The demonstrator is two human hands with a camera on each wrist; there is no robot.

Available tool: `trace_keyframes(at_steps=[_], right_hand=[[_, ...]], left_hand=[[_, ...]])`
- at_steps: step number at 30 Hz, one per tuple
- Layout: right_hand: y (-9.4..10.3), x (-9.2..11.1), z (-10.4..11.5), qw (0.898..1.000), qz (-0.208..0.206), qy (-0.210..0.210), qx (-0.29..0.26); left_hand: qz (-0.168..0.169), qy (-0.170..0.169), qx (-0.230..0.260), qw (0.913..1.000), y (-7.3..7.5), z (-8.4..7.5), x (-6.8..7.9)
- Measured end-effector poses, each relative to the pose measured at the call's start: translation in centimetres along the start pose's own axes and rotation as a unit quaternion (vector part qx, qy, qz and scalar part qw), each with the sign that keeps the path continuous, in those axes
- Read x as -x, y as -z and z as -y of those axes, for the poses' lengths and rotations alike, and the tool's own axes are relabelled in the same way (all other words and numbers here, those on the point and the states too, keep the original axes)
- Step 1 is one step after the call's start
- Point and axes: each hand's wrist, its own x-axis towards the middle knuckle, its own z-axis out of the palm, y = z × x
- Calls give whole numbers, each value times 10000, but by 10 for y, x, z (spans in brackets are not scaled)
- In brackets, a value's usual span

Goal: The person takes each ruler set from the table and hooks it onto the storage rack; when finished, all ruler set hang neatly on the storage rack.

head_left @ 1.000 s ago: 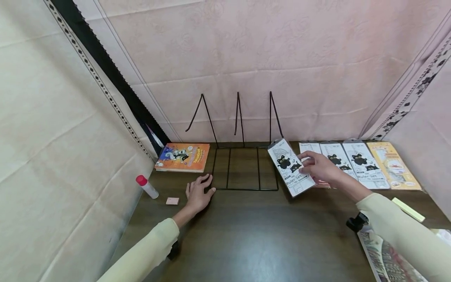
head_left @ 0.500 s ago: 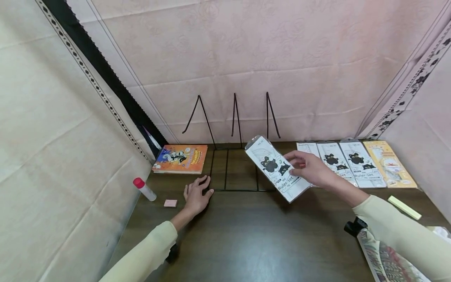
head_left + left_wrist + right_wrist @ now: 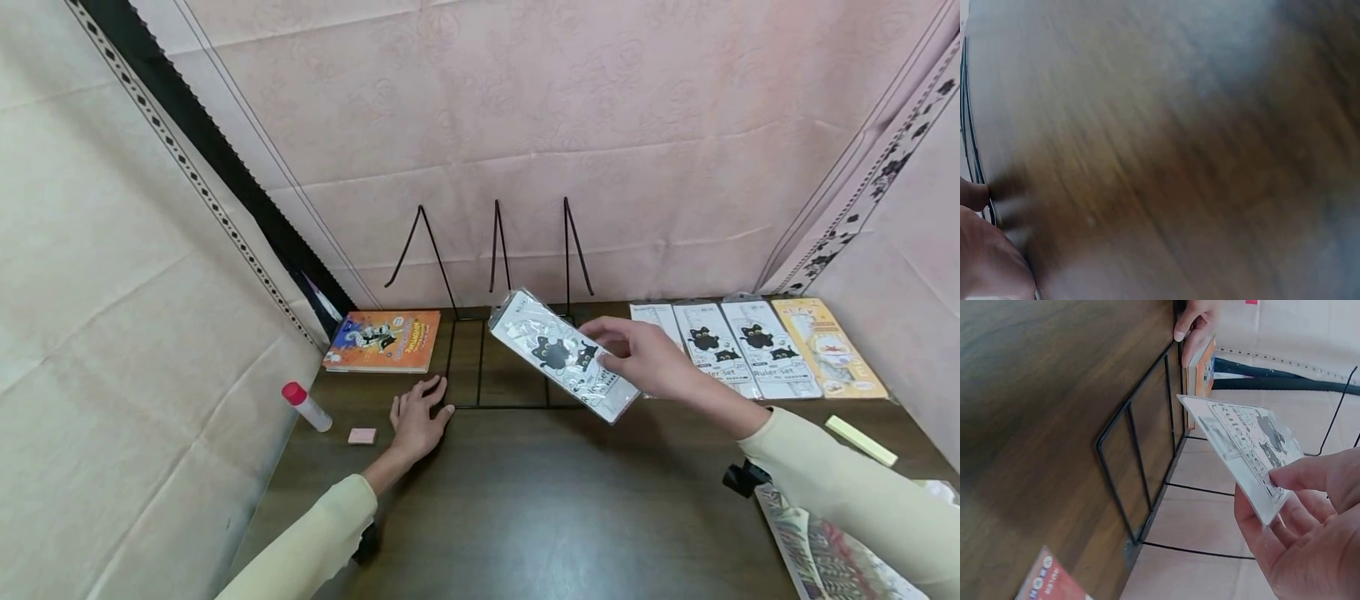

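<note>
My right hand [image 3: 637, 354] pinches a packaged ruler set [image 3: 551, 346], a white card with black cat drawings in a clear sleeve. The pack is tilted above the right part of a black wire rack [image 3: 480, 367]. In the right wrist view the thumb lies on the printed face of the ruler set [image 3: 1254, 440], with fingers behind it. My left hand [image 3: 420, 421] holds the rack's front left corner, thumb and fingers about the wire. Only parts of its fingers [image 3: 991, 256] show in the left wrist view, beside the wire.
Left of the rack lies an orange book [image 3: 382, 342], with a glue stick [image 3: 307, 407] and pink eraser [image 3: 362, 436] nearer. On the right are more ruler sets [image 3: 768, 350], a yellow pack [image 3: 828, 346], a pale yellow strip [image 3: 861, 440] and a patterned item [image 3: 832, 550]. Cloth walls surround the table.
My right hand has carried the ruler set leftward, from beside the other packs to over the rack, and turned it more sideways. My left hand stays at the rack's corner.
</note>
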Motion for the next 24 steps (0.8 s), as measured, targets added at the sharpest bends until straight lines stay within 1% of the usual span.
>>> trace_keyframes(at_steps=[6, 13, 17, 21, 24], right_hand=[[-5, -3, 12, 9981, -310, 340, 404], [-10, -5, 30, 9912, -754, 837, 699], [-11, -7, 42, 9873, -813, 1103, 808], [-14, -9, 52, 9845, -847, 1270, 860], [-17, -9, 58, 9803, -995, 1419, 951]], left_hand=[[9, -5, -17, 10000, -1, 2, 0], [9, -2, 21, 10000, -1, 1, 1], [-26, 16, 11, 10000, -1, 1, 0], [-63, 19, 7, 10000, -2, 1, 0], [-68, 19, -50, 10000, -2, 1, 0]])
